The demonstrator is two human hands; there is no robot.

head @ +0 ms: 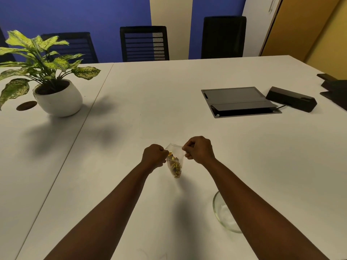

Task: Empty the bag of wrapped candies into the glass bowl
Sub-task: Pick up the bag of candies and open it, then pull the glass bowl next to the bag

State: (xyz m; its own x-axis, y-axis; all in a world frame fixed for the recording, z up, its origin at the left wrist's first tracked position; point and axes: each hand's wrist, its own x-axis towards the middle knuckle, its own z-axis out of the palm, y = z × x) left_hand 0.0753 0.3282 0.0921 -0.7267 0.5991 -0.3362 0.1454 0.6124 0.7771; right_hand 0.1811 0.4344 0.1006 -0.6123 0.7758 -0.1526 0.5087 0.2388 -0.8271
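Observation:
A small clear plastic bag point(175, 162) with gold-wrapped candies hangs above the white table point(150, 102), held upright between both hands. My left hand point(153, 154) pinches the bag's top left edge. My right hand point(199, 150) pinches its top right edge. The candies fill the bag's lower part. A glass bowl point(221, 212) stands on the table near the front right, partly hidden under my right forearm; its visible part looks empty.
A potted plant point(56, 94) in a white pot stands at the left. A grey cable hatch point(238, 100) is set into the table at the right, with a black box point(291, 99) beside it. Black chairs point(144, 44) line the far edge.

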